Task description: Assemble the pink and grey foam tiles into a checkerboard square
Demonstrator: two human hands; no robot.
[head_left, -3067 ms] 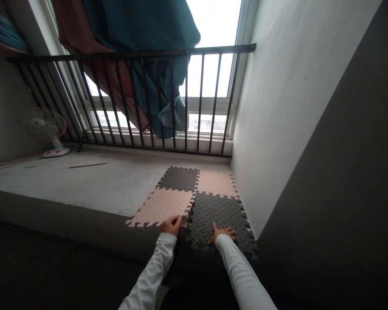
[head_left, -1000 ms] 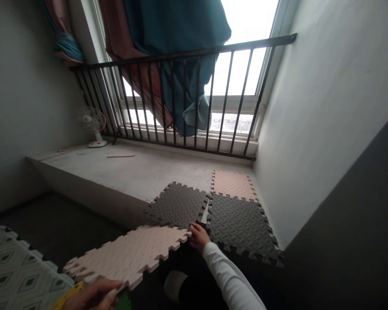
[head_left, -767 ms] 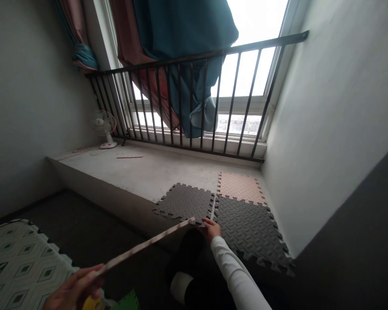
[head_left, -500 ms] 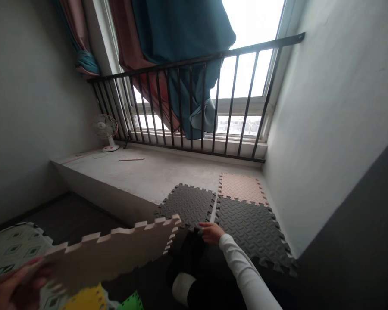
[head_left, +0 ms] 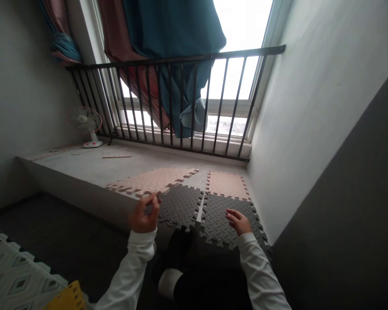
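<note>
My left hand (head_left: 144, 215) pinches the near edge of a pink foam puzzle mat tile (head_left: 151, 181) and holds it nearly flat just above the concrete ledge (head_left: 93, 165). Below its right part lies a dark grey tile (head_left: 179, 206). My right hand (head_left: 239, 221) rests with fingers apart on another dark grey tile (head_left: 228, 215) at the ledge's front right. A second pink tile (head_left: 226, 185) lies behind that one, near the wall. A narrow gap separates the two grey tiles.
A black metal railing (head_left: 168, 103) with curtains (head_left: 168, 38) draped over it stands before the window. A small white fan (head_left: 85, 125) and a thin stick (head_left: 116, 156) are at the ledge's back left. A patterned mat (head_left: 16, 275) and a yellow piece (head_left: 66, 297) lie on the floor.
My left hand has brought the pink tile up from the floor at lower left to above the ledge. My right hand moved right from the grey tiles' seam onto the right grey tile.
</note>
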